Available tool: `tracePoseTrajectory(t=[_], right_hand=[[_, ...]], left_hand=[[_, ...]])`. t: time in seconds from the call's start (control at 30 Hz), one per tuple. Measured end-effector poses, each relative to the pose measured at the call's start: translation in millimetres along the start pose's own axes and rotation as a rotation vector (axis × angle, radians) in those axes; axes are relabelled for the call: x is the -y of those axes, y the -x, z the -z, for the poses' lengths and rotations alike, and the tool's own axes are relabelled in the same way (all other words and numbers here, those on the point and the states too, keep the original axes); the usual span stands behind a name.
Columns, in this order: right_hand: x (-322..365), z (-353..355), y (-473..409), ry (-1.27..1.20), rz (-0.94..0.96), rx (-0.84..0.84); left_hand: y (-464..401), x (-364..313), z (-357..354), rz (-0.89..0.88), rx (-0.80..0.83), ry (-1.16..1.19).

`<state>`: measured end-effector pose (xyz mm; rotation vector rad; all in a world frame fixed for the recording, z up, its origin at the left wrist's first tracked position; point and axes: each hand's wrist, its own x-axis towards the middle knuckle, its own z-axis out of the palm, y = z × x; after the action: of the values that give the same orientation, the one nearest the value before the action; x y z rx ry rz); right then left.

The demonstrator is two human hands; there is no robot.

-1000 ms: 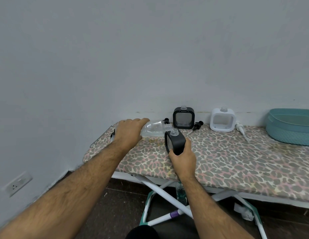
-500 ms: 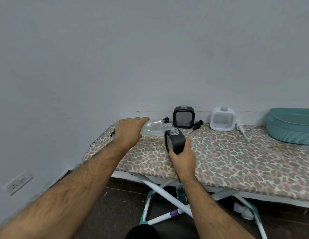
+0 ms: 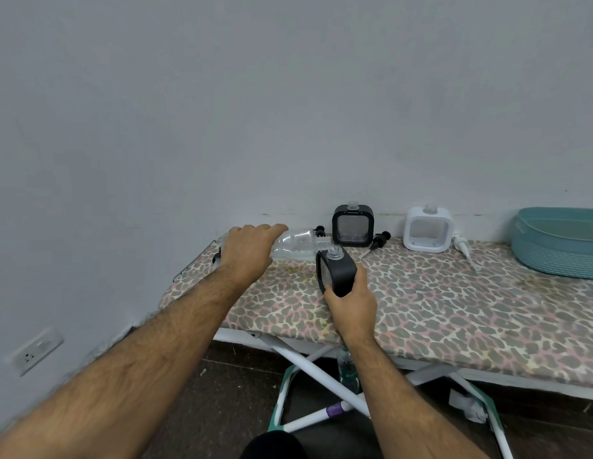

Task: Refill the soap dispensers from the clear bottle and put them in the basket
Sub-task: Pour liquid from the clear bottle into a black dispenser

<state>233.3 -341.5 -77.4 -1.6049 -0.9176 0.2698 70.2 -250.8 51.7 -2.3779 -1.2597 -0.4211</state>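
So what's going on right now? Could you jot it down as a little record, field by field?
left hand: left hand grips the clear bottle, tipped almost flat, mouth at the dispenser's neck
right hand: right hand holds a black dispenser, tilted, above the board
waiting: second black dispenser and white dispenser stand upright by the wall, pumps off
loose pumps: black pump, white pump lie on the board
basket: teal basket at far right; no dispenser visible inside
surface: leopard-print ironing board
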Motion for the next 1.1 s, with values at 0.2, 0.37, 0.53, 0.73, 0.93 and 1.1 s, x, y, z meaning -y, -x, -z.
tracePoseTrajectory(t=[0.2, 0.37, 0.53, 0.73, 0.93, 1.1], right_hand=[[-0.2, -0.7, -0.5, 0.0, -0.004, 0.003], [-0.5, -0.4, 0.0, -0.006, -0.006, 0.002], [0.4, 0.2, 0.3, -0.009, -0.006, 0.006], [0.2, -0.2, 0.4, -0.01, -0.01, 0.002], [0.2, -0.6, 0.0, 0.003, -0.005, 0.002], [-0.3, -0.2, 0.1, 0.001, -0.003, 0.0]], left_hand=[[1.0, -0.4, 0.4, 0.003, 0.008, 0.004], [0.9, -1.2, 0.5, 0.005, 0.006, 0.0], [0.0, -0.5, 0.4, 0.006, 0.002, -0.002], [-0.5, -0.1, -0.1, 0.007, 0.003, 0.001], [-1.2, -0.2, -0.5, 0.005, -0.003, -0.001], [-2.1, 0.3, -0.3, 0.0, -0.006, -0.001]])
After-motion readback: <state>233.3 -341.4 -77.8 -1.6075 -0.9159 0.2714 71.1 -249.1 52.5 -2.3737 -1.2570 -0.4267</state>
